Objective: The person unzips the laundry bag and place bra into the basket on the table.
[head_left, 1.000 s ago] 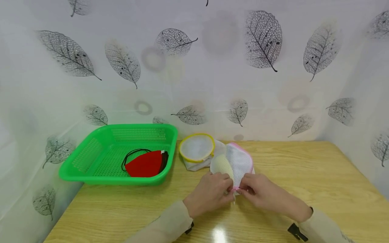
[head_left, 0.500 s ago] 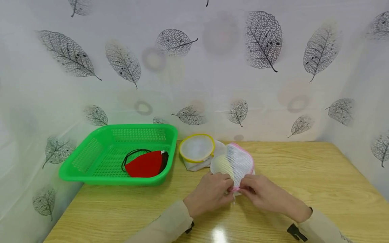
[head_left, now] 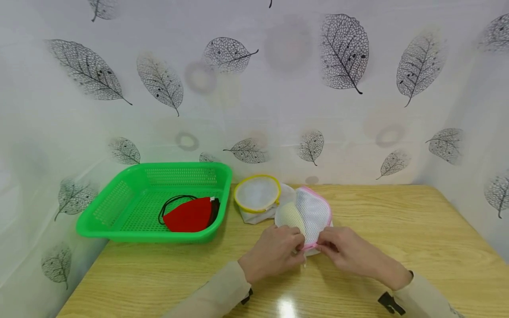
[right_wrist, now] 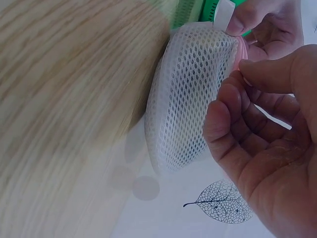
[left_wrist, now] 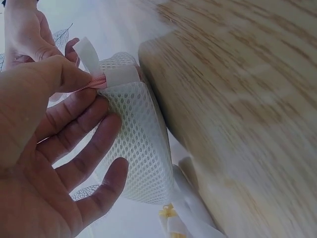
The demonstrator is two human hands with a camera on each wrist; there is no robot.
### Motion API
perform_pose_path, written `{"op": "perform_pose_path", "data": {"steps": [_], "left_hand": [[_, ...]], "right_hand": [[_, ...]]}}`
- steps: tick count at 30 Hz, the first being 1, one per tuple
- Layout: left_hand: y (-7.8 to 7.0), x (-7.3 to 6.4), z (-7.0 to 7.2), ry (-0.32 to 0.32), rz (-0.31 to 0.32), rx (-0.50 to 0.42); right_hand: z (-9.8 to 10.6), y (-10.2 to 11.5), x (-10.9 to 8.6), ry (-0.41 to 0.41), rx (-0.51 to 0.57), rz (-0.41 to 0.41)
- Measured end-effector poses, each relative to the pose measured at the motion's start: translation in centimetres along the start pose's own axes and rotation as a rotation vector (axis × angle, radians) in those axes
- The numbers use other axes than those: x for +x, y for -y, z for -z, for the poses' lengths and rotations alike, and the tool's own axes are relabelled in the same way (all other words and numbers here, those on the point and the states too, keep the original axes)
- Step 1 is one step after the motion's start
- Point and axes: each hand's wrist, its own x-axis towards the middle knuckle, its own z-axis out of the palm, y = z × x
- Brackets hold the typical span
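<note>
A white mesh laundry bag (head_left: 316, 214) with a pink zipper edge stands on the table, a pale yellow item showing through its left side. My left hand (head_left: 276, 249) pinches the near end of the pink zipper (left_wrist: 97, 82) between thumb and forefinger, beside a small white fabric tab (left_wrist: 87, 53). Just to the right along that same zipper, my right hand (head_left: 351, 251) pinches the edge between thumb and forefinger. In the right wrist view the mesh (right_wrist: 185, 94) bulges under the right fingertips (right_wrist: 247, 72). Whatever zipper pull is there is hidden by the fingers.
Left on the wooden table (head_left: 397, 225) stands a green plastic basket (head_left: 155, 238) holding a red cloth item (head_left: 188, 216) with a black cord. Behind the left hand lies a white bag with a round, yellow-rimmed top (head_left: 257, 193). A leaf-print curtain (head_left: 254, 101) hangs behind.
My right hand has slid slightly right along the pink zipper, so the gap between the two hands is wider. The left hand keeps its pinch in place.
</note>
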Motion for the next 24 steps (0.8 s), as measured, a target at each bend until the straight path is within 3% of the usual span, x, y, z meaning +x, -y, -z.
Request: {"op": "perform_pose_path", "data": {"steps": [11, 15, 20, 24], "left_hand": [[0.06, -0.16, 0.19, -0.006, 0.007, 0.046], [-0.21, -0.21, 0.11, -0.066, 0.015, 0.084], [-0.68, 0.04, 0.05, -0.155, -0.013, 0.105], [-0.83, 0.22, 0.08, -0.150, -0.015, 0.101]], "right_hand": [[0.24, 0.12, -0.22, 0.016, -0.017, -0.030], [0.22, 0.33, -0.11, 0.033, -0.010, -0.054], [0.23, 0.66, 0.10, 0.064, 0.089, -0.097], [0.12, 0.83, 0.34, 0.085, 0.131, -0.100]]}}
